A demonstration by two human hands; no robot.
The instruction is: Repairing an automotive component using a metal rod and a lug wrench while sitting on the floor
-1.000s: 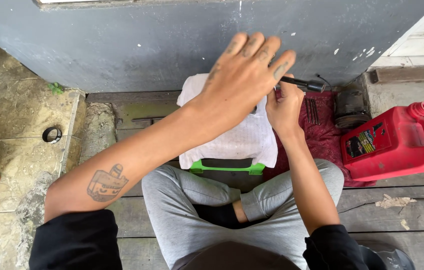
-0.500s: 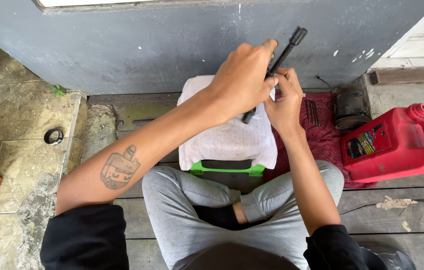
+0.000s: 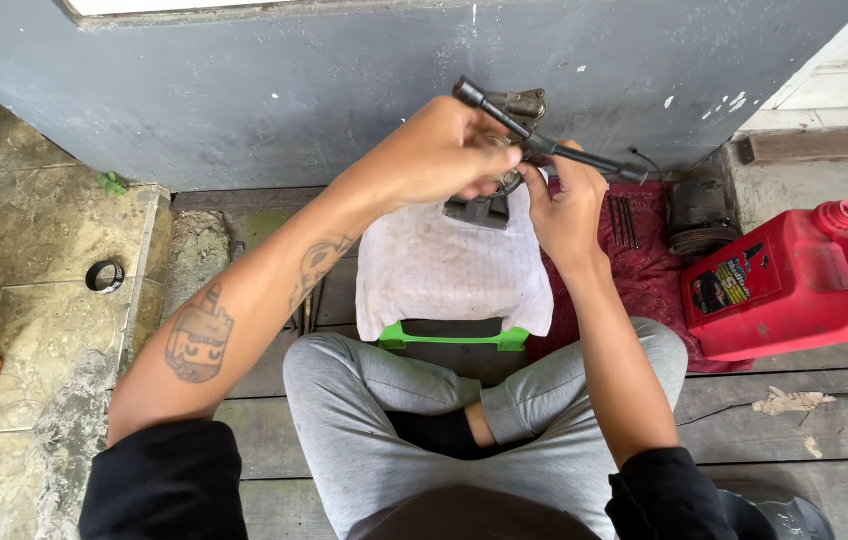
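Observation:
My left hand and my right hand are raised together over a white cloth that covers a green stool. Both hands grip a long black wrench-like tool that lies slanted from upper left to lower right. Behind it I hold a dark metal engine part, mostly hidden by my fingers. I sit cross-legged in grey trousers behind the stool.
A red plastic fuel can stands at the right on a red cloth with thin metal rods and a dark cylindrical part. A grey wall is ahead. A black ring lies on stone at left.
The black tool has swung from pointing up and right to lying slanted across both hands. The dark metal part has come up off the cloth into view.

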